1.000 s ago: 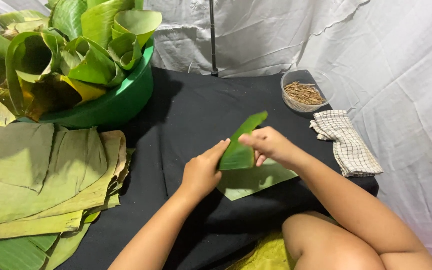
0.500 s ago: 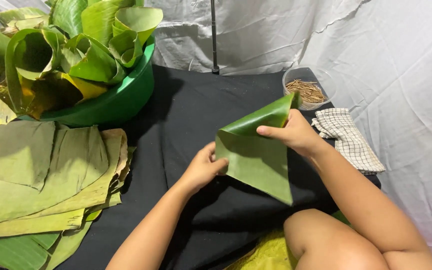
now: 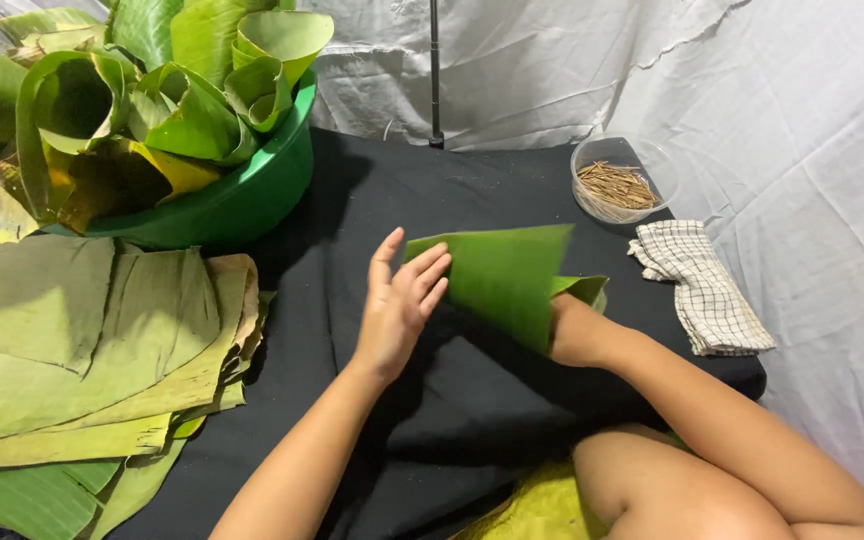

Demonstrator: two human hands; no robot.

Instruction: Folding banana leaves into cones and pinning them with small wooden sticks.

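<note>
Your left hand (image 3: 397, 310) stands on its edge over the black cloth (image 3: 372, 200), palm turned to the right. Its fingers (image 3: 422, 275) are straight and close together, and their tips lie flat against the left end of the green leaf piece (image 3: 497, 280); they press it but do not grip it.

The leaf piece is smooth and a little glossy, with fine lines running along it. It is folded, so it looks like a flat wedge: broad at the top edge and narrowing down to the lower right. Its long axis runs nearly left to right, and the top edge is almost level. It is lifted above the cloth, between your two hands, in the middle of the view.

Your right hand (image 3: 577, 325) is mostly hidden behind the leaf piece; only the wrist and the heel of the hand show at the lower right corner. It carries the leaf from that side, but you cannot tell how its fingers are set.

On your far left, a round green plastic tub (image 3: 252, 195) is full of curled leaves (image 3: 152, 90), some yellow at the edges. Before it lies a flat pile of dull, dry-looking leaf sheets (image 3: 82, 340). On the right, a clear round bowl (image 3: 652, 160) holds thin brown sticks (image 3: 612, 185), and just beside it lies a folded checked towel (image 3: 702, 290). White wrinkled fabric (image 3: 812, 150) hangs behind.
</note>
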